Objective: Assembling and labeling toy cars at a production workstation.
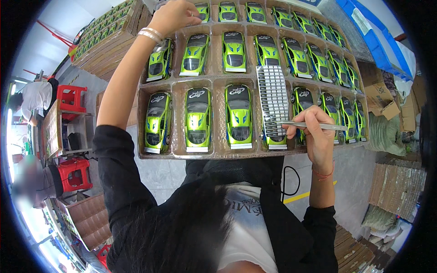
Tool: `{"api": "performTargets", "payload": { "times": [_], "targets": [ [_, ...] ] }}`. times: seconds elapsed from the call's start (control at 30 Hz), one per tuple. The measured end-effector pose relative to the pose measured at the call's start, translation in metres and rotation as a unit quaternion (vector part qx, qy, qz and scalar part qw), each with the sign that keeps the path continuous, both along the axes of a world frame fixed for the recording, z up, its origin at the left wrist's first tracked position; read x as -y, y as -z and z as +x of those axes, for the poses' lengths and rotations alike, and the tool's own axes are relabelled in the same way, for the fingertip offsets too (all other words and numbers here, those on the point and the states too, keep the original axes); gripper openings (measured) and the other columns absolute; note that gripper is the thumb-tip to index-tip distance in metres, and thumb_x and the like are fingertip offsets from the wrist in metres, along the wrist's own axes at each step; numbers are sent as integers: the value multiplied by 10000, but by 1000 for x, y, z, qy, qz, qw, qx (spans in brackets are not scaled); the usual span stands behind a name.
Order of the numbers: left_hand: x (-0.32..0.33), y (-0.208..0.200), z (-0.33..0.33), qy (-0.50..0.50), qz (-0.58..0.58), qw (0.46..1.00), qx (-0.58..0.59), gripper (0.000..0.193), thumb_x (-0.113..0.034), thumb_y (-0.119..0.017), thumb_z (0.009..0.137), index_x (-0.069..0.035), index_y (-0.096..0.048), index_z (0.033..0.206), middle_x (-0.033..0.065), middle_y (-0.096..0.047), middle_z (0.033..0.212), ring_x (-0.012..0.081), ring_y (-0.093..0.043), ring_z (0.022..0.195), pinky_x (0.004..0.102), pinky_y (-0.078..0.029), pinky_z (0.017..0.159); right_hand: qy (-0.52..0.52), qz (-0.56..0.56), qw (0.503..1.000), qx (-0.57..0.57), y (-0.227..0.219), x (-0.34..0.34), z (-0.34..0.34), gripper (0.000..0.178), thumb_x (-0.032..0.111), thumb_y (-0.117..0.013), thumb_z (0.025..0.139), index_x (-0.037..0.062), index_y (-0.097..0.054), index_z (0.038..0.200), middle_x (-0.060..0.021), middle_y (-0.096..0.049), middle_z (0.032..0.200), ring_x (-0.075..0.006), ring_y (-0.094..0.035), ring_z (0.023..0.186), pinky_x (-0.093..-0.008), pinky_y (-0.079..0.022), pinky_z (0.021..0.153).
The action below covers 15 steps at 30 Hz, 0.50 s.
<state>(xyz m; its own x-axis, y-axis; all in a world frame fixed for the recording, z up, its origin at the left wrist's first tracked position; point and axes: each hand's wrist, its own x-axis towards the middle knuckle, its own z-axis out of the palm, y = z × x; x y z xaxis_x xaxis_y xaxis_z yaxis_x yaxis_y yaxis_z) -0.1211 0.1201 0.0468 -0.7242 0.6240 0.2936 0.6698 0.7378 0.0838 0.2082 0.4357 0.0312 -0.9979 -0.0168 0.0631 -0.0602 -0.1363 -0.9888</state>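
My right hand [320, 136] grips a pair of metal tweezers [318, 125]. Their tip touches the lower part of a sheet of small black-and-white stickers [273, 98], which lies over a toy car in the near row of a clear plastic tray [218, 156]. Reaching to the far left of the tray, my left hand [175, 17] has its fingers curled together beside a green toy car [203, 12] in the far row; whatever they hold is hidden. Other green cars with black hoods, such as one near car [239, 117], sit in single compartments.
Stacked trays of green cars [102, 38] stand at far left. Red stools [75, 174] and a person [36, 100] are farther left. A blue bin [373, 36], a cardboard box [381, 98] and stacked brown trays [395, 185] are on the right.
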Motion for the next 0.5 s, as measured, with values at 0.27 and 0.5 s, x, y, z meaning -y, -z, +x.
{"api": "performTargets", "payload": {
  "times": [0.27,0.5],
  "targets": [
    [-31,-40,38,56,-75,995,-16,183,-69,-684,771,-40,-707,950,165,-714,910,334,-694,864,430,-554,760,23,-8,1000,9,6,-2,3,296,198,-513,1048,-41,-632,921,-129,-675,779,-173,-656,703,-298,-539,671],
    [-20,11,12,102,176,977,-65,216,-16,-622,837,-28,-749,1012,167,-683,1239,322,-704,992,384,-557,871,54,10,998,27,2,3,-3,301,219,-530,1043,-35,-642,923,-140,-702,792,-177,-689,682,-281,-558,645]
  ]
}}
